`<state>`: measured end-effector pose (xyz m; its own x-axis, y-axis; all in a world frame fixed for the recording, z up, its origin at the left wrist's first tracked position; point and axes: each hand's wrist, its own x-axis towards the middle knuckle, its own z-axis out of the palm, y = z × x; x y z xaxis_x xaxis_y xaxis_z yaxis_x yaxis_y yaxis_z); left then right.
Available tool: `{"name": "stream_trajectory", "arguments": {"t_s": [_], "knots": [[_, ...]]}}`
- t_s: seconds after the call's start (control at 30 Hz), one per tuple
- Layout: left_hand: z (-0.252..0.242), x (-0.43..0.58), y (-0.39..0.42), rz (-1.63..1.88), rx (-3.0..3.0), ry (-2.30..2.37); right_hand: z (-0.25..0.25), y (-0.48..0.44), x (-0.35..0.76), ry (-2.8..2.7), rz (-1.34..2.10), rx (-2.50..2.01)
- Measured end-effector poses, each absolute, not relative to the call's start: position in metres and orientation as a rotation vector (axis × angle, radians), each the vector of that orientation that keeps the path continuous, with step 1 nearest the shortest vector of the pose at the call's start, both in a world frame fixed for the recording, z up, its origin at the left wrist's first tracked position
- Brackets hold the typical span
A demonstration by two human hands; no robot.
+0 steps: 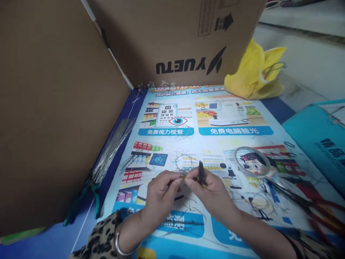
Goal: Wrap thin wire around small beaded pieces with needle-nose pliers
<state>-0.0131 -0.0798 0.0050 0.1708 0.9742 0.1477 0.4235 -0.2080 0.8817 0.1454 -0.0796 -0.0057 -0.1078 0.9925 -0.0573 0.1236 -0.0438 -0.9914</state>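
My left hand (pixel 161 192) and my right hand (pixel 214 192) meet over the printed poster, thumbs and forefingers pinched together. Between the fingertips shows a small yellowish piece (pixel 183 177), too small to name. A pair of dark-jawed pliers (pixel 201 172) rests in my right hand, jaws pointing up, its handles mostly hidden by the palm. Just beyond the fingers, a loop of thin wire (pixel 184 158) lies on the poster; whether it joins the pinched piece I cannot tell. Loose wire bits are scattered below and right of my hands.
Cardboard walls (pixel 188 39) stand behind and at left. Left lie a bundle of wires (pixel 113 147) and green-handled pliers (pixel 94 190). A tape roll (pixel 237 162) and red-handled scissors (pixel 296 199) lie right, near a teal box (pixel 318 144). A yellow bag (pixel 245 79) sits back right.
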Motion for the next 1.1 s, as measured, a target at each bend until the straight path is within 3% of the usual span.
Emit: {"name": "stream_trajectory", "arguments": {"t_s": [0.73, 1.1], "knots": [[-0.003, -0.022, -0.073, 1.052, 2.046, 1.139, -0.01, -0.083, 0.151, -1.522, 1.142, -1.249], [-0.005, -0.022, -0.071, 1.058, 1.828, 1.113, -0.01, -0.082, 0.149, -1.539, 1.118, -1.27]]}}
